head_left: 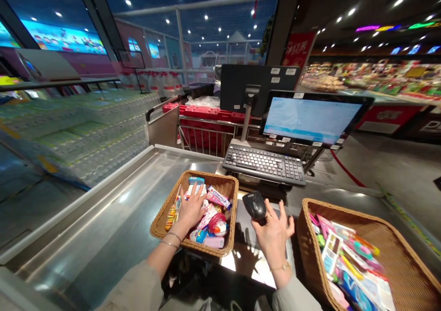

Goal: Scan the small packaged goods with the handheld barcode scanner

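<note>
My left hand (pixel 191 211) is inside the left wicker basket (pixel 235 210), fingers spread flat over packaged goods. Around it lie a pink-and-white packet (pixel 218 197), a round red-and-clear package (pixel 217 224) and a blue-topped item (pixel 196 181). Just right of that basket, above the counter, is a black barcode scanner (pixel 254 204). Thumb and index finger of my right hand (pixel 273 230) close on its lower end, while the other fingers stretch upward. Part of the scanner's grip is hidden by my fingers.
A second wicker basket (pixel 303 237) with mixed packages stands at the right. Behind the scanner are a keyboard (pixel 265 162) and a lit monitor (pixel 306 118). The metal counter (pixel 113 228) has a raised left edge. A red-trimmed cart (pixel 206 132) stands beyond it.
</note>
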`<action>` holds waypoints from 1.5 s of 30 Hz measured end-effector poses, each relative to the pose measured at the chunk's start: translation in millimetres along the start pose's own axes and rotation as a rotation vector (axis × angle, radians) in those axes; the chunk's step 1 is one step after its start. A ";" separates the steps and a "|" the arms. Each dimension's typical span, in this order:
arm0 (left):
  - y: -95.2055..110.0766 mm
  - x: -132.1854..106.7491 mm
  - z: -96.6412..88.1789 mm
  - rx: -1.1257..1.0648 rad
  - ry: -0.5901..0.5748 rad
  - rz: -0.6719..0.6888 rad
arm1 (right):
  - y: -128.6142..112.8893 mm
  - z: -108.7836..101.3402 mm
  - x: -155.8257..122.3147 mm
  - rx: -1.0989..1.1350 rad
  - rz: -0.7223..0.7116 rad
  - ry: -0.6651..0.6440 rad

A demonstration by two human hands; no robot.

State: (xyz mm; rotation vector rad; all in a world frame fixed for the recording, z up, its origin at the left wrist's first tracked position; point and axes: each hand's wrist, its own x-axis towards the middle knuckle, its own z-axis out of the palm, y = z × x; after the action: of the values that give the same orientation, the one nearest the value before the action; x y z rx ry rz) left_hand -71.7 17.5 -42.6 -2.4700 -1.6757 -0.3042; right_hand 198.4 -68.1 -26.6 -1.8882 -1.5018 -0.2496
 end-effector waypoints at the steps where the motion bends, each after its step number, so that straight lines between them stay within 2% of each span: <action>1: -2.7 -1.8 -0.3 0.005 -0.022 -0.012 | -0.8 1.2 -0.3 0.004 -0.004 -0.001; 9: -9.6 -5.8 -0.8 0.026 -0.118 -0.007 | -6.1 2.9 -2.4 0.017 -0.008 -0.028; 18: 0.5 9.8 16.8 0.087 -0.176 0.071 | -0.4 2.0 -3.7 0.019 -0.001 -0.002; 26: 6.5 14.2 23.9 0.130 -0.188 0.032 | 6.2 0.3 -4.3 -0.004 0.010 -0.002; 33: 5.7 14.2 24.0 -0.025 -0.227 -0.069 | 5.0 -1.9 -2.9 0.008 0.013 0.002; 39: 2.8 17.8 16.9 -0.122 -0.127 -0.157 | 5.1 -1.3 -2.0 0.015 -0.001 0.008; 45: -1.0 26.8 4.8 -0.139 0.039 -0.319 | 3.4 -1.9 -1.6 0.019 -0.007 0.011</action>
State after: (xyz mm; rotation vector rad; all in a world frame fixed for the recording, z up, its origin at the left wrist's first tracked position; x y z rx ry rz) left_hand -62.7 43.1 -40.7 -2.2614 -2.0962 -0.5176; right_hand 201.5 -70.8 -27.5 -1.8645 -1.4988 -0.2477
